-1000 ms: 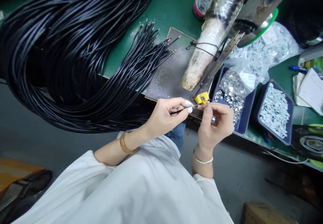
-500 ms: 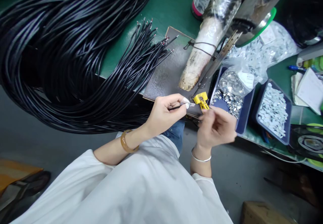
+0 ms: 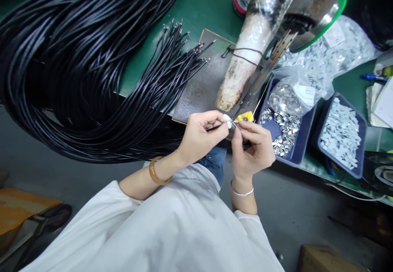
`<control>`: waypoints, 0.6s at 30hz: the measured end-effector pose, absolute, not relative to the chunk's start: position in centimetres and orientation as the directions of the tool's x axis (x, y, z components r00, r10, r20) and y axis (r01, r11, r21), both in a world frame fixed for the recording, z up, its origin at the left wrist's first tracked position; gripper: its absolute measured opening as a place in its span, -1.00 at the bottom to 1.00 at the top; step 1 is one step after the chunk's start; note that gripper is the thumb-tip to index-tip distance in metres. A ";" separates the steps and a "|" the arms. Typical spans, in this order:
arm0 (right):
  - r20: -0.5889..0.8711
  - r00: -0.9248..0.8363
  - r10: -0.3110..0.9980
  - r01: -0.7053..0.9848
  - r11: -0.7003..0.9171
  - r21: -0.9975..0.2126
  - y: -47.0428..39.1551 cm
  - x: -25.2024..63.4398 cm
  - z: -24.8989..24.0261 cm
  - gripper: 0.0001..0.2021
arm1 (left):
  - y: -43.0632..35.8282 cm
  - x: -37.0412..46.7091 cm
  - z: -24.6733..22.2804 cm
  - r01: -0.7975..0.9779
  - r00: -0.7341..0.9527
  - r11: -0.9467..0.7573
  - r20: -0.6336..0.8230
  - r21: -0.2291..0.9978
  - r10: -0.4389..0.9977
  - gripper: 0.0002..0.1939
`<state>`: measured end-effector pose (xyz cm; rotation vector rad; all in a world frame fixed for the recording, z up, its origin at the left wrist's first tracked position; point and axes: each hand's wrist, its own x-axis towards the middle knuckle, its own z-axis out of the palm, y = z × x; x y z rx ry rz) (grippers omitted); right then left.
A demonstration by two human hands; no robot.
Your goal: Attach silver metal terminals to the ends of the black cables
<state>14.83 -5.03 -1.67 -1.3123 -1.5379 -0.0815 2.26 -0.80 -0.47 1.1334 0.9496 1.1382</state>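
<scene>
My left hand (image 3: 204,135) is closed in a pinch on the end of a black cable (image 3: 214,128). Some white wrapping covers one of its fingertips, and small bright bits at the cable's tip are too fine to make out. Right beside it, my right hand (image 3: 253,145) pinches a thin silvery wire (image 3: 235,124) that meets the cable tip. Just behind the right fingers is a yellow clip-like piece (image 3: 245,116), mostly hidden. From there a thin silvery strand (image 3: 259,102) slants up to the right. Above both hands hangs the blunt end of a white wrapped tube (image 3: 230,88).
A large bundle of black cables (image 3: 92,67) covers the left, its stripped ends on a dark board (image 3: 196,88). To the right stand a blue tray (image 3: 302,143) of metal pieces and another tray (image 3: 363,149) of pale pieces. Behind them are plastic bags (image 3: 344,55) and a green-rimmed reel (image 3: 339,22).
My right hand has moved left from the yellow piece to the cable tip and pinches the thin wire there. The left hand has stayed nearly in place with the cable.
</scene>
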 end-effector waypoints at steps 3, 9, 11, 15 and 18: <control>0.723 0.172 0.669 0.747 0.390 -0.539 -4.8 14.8 -1.5 -0.83 | -0.8 2.2 -0.4 -0.152 0.186 0.022 0.007 0.988 0.983 -0.92; 0.750 0.133 0.648 0.785 0.393 -0.479 -5.1 14.8 -1.3 -0.82 | -0.7 1.8 -0.3 -0.152 0.213 0.036 -0.002 0.988 0.977 -0.90; 0.757 0.102 0.646 0.800 0.399 -0.448 -5.2 14.9 -1.5 -0.83 | -0.6 1.6 -0.4 -0.165 0.234 0.063 -0.023 0.984 0.972 -0.91; 0.769 0.072 0.636 0.819 0.403 -0.409 -5.5 15.0 -1.9 -0.84 | -0.7 1.4 -0.4 -0.169 0.285 0.115 -0.063 0.979 0.957 -0.89; 0.785 0.077 0.615 0.823 0.405 -0.399 -5.5 14.9 -1.9 -0.82 | -0.8 1.4 -0.2 -0.185 0.318 0.146 -0.082 0.972 0.945 -0.89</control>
